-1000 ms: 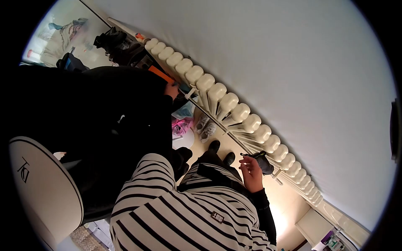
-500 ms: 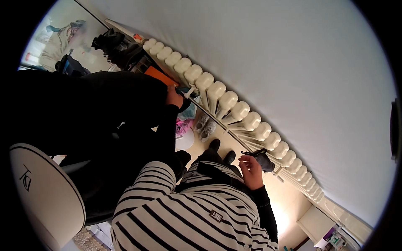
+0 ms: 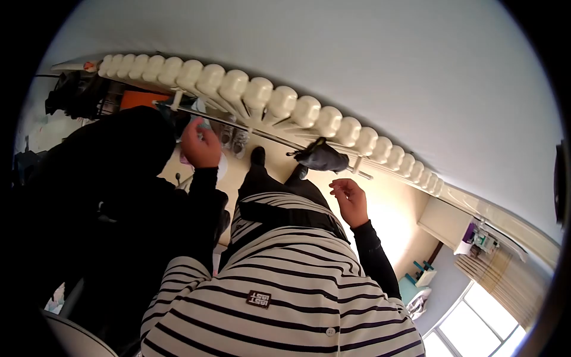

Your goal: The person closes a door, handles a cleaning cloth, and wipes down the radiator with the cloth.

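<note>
My left hand (image 3: pixel 201 143) is raised below the metal rail, beside a large mass of black fabric (image 3: pixel 101 184). Its fingers are loosely bent, thumb apart, and nothing shows in them. To the right, my right hand (image 3: pixel 350 199) hovers just below a dark drawstring pouch (image 3: pixel 323 157), with a gap between them. Those fingers are half curled and apart, with nothing visible in them. The pouch is at the rail (image 3: pixel 270 137) in front of the cream radiator (image 3: pixel 259 92).
Grey sneakers (image 3: pixel 239 143) stand on the floor under the rail. At the far left are an orange box (image 3: pixel 143 99) and dark items (image 3: pixel 74 95). A white cabinet (image 3: pixel 446 223) and a bright window (image 3: pixel 485 312) lie to the right. Part of a pale round surface (image 3: pixel 77 336) shows at lower left.
The view has swung right, bringing the window in. My left hand has come away from beside the orange box and the rail's end. My right hand now sits lower, apart from the pouch.
</note>
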Available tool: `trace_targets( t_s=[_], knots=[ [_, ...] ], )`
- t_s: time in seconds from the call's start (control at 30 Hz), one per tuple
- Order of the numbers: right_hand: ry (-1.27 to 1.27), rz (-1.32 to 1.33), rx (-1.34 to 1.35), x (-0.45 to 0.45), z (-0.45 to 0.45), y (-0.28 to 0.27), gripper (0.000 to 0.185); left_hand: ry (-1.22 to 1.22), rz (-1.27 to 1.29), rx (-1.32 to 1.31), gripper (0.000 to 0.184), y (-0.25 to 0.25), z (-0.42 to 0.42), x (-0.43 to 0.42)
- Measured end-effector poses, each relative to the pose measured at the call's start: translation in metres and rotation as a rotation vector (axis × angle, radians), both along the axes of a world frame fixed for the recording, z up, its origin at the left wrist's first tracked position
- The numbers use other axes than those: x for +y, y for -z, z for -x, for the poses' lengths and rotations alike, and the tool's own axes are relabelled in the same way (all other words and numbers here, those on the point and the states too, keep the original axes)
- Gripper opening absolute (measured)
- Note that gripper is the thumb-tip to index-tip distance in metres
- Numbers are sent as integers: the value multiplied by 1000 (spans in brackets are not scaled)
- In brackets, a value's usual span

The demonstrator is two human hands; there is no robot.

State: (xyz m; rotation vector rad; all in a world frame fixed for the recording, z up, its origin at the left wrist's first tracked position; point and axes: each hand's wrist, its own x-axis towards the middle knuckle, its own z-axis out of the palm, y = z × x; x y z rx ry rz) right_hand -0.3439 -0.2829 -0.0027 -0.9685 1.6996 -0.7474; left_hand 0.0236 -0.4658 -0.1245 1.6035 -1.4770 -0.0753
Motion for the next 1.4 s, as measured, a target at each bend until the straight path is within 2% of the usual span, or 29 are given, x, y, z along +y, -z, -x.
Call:
trace_targets(
  t_s=[0.17, 0.23, 0.33, 0.43, 0.47, 0.57, 0.6, 0.7, 0.73, 0.83, 0.97, 1.0, 1.03, 1.07, 1.17, 1.2, 1.23, 1.3, 1.4],
  knots=[
    [63, 31, 12, 23, 57, 13, 16, 440, -84, 67, 25, -55, 119, 79],
    [46, 41, 1, 27, 78, 13, 16, 562, -146, 44, 27, -55, 155, 102],
    [-21, 75, -14, 37, 111, 17, 16, 487, -222, 44, 41, -46, 206, 123],
    [-71, 78, -45, 51, 146, 16, 15, 118, -323, 239, 62, -22, 250, 133],
    [-87, 87, -64, 58, 160, 17, 15, 5, -373, 216, 85, 4, 259, 134],
    [-109, 69, -103, 73, 194, 22, 15, -74, -636, 499, 102, 35, 271, 126],
    [-115, 55, -125, 76, 203, 24, 15, -63, -703, 624, 100, 35, 271, 123],
    [-179, 27, -167, 79, 222, 29, 15, 64, -882, 654, 86, 27, 258, 122],
    [-213, 32, -175, 76, 224, 29, 14, 49, -946, 507, 77, 22, 254, 122],
    [-328, 59, -205, 59, 222, 33, 15, 41, -787, 282, 71, 12, 250, 129],
    [-427, 58, -259, 25, 198, 41, 18, 39, -674, 632, 61, 9, 258, 143],
    [-437, 39, -273, 17, 187, 42, 18, 26, -658, 695, 50, -2, 262, 146],
    [-447, 21, -286, 7, 178, 43, 19, 60, -602, 901, 46, -13, 268, 150],
    [-498, -33, -272, -1, 171, 45, 33, 99, -541, 1104, 43, -40, 276, 158],
    [-374, -267, -485, -12, 138, 25, 51, 257, -392, 1648, 35, -105, 287, 184],
    [-412, -416, -722, -16, 131, 20, 64, 279, -402, 1701, 36, -121, 287, 194],
    [-395, -459, -889, -15, 126, 11, 64, 284, -404, 1742, 38, -125, 286, 203],
    [-336, -446, -1060, -16, 106, -5, 59, 212, -382, 1640, 40, -119, 283, 217],
    [-339, -243, -979, -25, 81, 7, 47, 10, -599, 1306, 61, -96, 266, 237]
  ],
)
